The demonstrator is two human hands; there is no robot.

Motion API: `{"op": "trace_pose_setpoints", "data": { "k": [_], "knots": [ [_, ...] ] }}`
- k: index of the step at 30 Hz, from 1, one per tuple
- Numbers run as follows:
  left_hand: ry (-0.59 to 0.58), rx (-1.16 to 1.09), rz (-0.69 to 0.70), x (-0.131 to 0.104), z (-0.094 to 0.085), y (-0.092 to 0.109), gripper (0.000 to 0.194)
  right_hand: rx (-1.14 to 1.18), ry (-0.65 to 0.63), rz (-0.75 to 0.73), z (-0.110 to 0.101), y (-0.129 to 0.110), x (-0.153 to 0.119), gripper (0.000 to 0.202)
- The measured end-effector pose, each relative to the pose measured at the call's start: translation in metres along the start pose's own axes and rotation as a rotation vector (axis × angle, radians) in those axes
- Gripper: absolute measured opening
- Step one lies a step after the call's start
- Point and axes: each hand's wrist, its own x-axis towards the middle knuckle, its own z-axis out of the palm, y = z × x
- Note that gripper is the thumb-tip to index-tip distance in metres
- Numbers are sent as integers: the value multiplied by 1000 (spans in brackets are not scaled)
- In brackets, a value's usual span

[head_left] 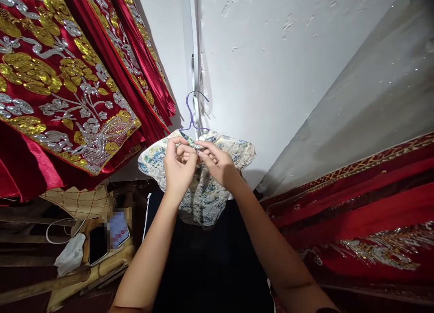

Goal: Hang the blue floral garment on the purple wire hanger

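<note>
A short-sleeved floral shirt (pixel 203 209), cream with blue and green print, hangs on a purple hanger (pixel 190 109) in front of me. At its collar my left hand (pixel 181 161) pinches the cloth between thumb and forefinger, the other fingers curled. My right hand (pixel 215 161) meets it there, its thumb and fingertips closed on the collar's other side. The fingertips of both hands almost touch. Whatever small part of the neckline lies between them is hidden by the fingers. The hanger's hook goes round a narrow metal strip (pixel 194 73) on the wall.
Red cloth with gold and silver embroidery (pixel 68 78) hangs at the left. More red embroidered fabric (pixel 356 222) lies at the right, beside a grey panel (pixel 359 96). A wooden chair (pixel 111 268) at lower left bears a tablet-like device, a white cable and a crumpled white packet (pixel 70 255).
</note>
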Motion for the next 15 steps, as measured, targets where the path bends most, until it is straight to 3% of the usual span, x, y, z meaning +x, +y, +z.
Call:
{"op": "trace_pose_setpoints", "data": {
  "k": [4, 9, 15],
  "knots": [
    [35, -85, -79, 0, -6, -6, 33, -132, -62, -19, -4, 0, 12, 19],
    [44, -157, -129, -3, -5, -11, 41, -163, 73, -159, -2, 2, 10, 19],
    [70, -256, -263, -4, 2, -18, 44, -129, 173, -196, 6, 1, 16, 21]
  ]
}}
